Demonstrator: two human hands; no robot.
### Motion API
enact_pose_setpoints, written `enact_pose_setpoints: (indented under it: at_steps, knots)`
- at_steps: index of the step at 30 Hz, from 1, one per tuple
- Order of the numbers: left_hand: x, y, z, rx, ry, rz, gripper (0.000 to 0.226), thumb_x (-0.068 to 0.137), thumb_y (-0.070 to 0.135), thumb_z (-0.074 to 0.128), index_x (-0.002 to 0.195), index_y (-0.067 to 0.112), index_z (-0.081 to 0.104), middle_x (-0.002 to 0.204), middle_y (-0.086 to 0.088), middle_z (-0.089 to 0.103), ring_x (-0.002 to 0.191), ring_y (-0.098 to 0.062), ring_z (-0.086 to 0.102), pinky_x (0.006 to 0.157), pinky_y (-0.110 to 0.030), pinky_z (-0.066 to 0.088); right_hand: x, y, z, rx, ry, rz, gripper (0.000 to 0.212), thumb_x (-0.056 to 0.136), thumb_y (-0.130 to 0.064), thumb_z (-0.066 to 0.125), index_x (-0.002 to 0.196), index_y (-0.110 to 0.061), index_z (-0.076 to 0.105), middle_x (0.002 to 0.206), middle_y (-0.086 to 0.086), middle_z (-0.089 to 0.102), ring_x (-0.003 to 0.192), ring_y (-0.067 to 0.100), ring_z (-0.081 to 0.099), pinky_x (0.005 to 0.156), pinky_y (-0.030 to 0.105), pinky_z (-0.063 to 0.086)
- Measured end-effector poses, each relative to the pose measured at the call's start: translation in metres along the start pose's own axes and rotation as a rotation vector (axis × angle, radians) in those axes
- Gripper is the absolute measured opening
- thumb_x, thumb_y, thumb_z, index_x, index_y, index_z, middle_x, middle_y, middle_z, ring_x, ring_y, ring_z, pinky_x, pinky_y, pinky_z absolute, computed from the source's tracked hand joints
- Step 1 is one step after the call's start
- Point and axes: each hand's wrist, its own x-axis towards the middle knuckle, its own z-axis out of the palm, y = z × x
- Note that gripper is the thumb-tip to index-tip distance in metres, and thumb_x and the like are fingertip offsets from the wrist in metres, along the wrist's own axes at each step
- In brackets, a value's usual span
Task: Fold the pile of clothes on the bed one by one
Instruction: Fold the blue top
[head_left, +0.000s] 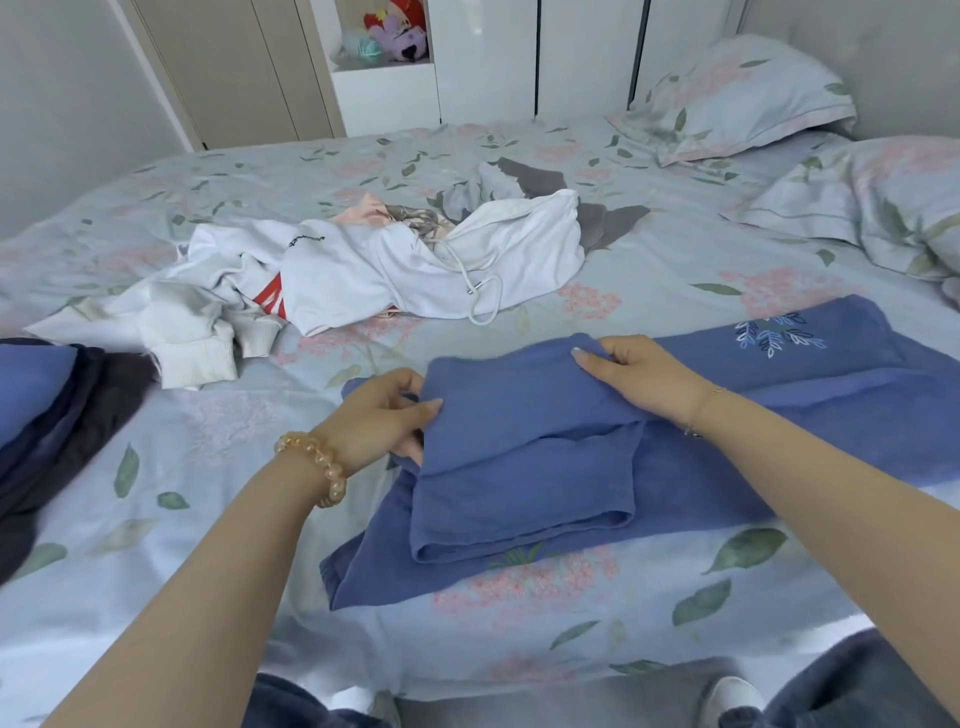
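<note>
A blue garment (524, 457) with a small leaf embroidery is laid partly folded on the near right of the floral bed sheet (218, 431); a doubled panel is turned over its left portion. An unfolded pile of clothes (332, 270), chiefly white, with a drawstring hoodie uppermost and grey and pink pieces behind, is found mid-bed. A stack of folded dark clothes (47, 410) is seen at the left edge.

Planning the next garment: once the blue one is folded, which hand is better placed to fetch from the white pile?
Probably the left hand: the white pile lies up and left of the blue garment, while the right hand would cross over.
</note>
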Motion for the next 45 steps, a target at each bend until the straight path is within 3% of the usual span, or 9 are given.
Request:
enact_pose_setpoints:
  at_steps: [3,6,10,18,23,29,34,40,45]
  knots:
    - [0.01,-0.006,-0.009,0.205,0.234,-0.011,0.016,0.093,0.027,0.06,0.086,0.014,0.056,0.07,-0.004,0.07,0.056,-0.02,0.062,0.06,-0.031,0.05,0.015,0.01,0.01,-0.346,0.127,-0.014,0.043,0.095,-0.039,0.057,0.067,-0.011,0.04,0.064,-0.002,0.042,0.069,0.018,0.043,0.055,0.026,0.029]
    - [0.023,-0.024,-0.032,0.621,0.509,0.043,0.015,0.088,0.036,0.062,0.095,0.023,0.06,0.096,-0.001,0.063,0.089,-0.023,0.061,0.082,-0.04,0.05,0.016,0.006,0.018,-0.604,0.192,-0.019,0.023,0.094,-0.039,0.057,0.101,-0.017,0.056,0.091,-0.004,0.055,0.089,0.021,0.054,0.069,0.032,0.042]
    - [0.038,-0.048,-0.057,0.645,0.388,-0.121,0.035,0.074,0.06,0.061,0.097,0.033,0.066,0.104,0.001,0.062,0.097,-0.023,0.059,0.089,-0.041,0.049,0.009,-0.003,0.029,-0.565,0.251,-0.307,0.043,0.094,-0.033,0.057,0.133,-0.016,0.051,0.134,0.002,0.049,0.123,0.022,0.045,0.097,0.03,0.04]
    - [0.054,-0.034,-0.062,0.13,0.411,0.009,0.027,0.093,0.02,0.061,0.069,0.01,0.059,0.063,-0.008,0.057,0.044,-0.003,0.055,0.052,-0.018,0.044,-0.01,-0.001,0.061,-0.723,-0.392,-0.417,0.047,0.102,-0.044,0.033,0.147,-0.044,0.024,0.16,-0.016,0.009,0.148,0.008,0.001,0.121,0.039,0.002]
    - [0.058,-0.045,-0.058,0.552,0.497,-0.112,0.026,0.092,0.035,0.06,0.076,0.014,0.061,0.079,-0.006,0.06,0.084,-0.028,0.06,0.07,-0.032,0.042,-0.013,0.0,0.056,-0.516,-0.379,-0.368,0.044,0.099,-0.045,0.04,0.144,-0.044,0.037,0.157,-0.018,0.022,0.146,-0.001,0.008,0.119,0.033,0.0]
    - [0.052,-0.002,-0.008,0.897,0.571,-0.017,0.041,0.086,0.009,0.053,0.126,0.019,0.053,0.134,-0.008,0.045,0.125,-0.029,0.04,0.099,-0.044,0.032,-0.029,0.008,0.023,-0.322,-0.123,-0.286,0.036,0.095,-0.035,0.057,0.131,-0.03,0.059,0.138,-0.018,0.052,0.129,-0.005,0.042,0.109,0.014,0.03]
    - [0.036,0.03,0.073,0.877,0.296,0.398,0.039,0.098,0.034,0.044,0.135,0.026,0.048,0.146,0.001,0.041,0.134,-0.021,0.036,0.106,-0.039,0.027,-0.036,0.032,-0.036,-0.316,0.167,-0.201,0.026,0.093,-0.015,0.062,0.118,-0.016,0.067,0.12,-0.002,0.064,0.114,0.011,0.056,0.101,0.023,0.039]
    - [0.041,0.018,0.128,1.112,-0.13,0.231,0.057,0.099,0.055,0.017,0.151,0.04,-0.002,0.161,0.004,-0.013,0.148,-0.018,-0.011,0.119,-0.049,-0.003,-0.047,0.091,-0.124,-0.582,0.529,0.197,0.029,0.092,-0.027,0.058,0.116,-0.014,0.067,0.123,0.012,0.061,0.121,0.035,0.048,0.096,0.039,0.04]
    - [0.042,0.004,0.137,1.148,-0.118,0.228,0.057,0.093,0.062,0.0,0.144,0.045,-0.017,0.159,0.005,-0.018,0.147,-0.018,-0.015,0.118,-0.051,-0.005,-0.074,0.121,-0.182,-0.64,0.778,0.567,0.066,0.089,-0.056,0.053,0.132,-0.006,0.051,0.137,0.021,0.045,0.128,0.04,0.037,0.104,0.049,0.031]
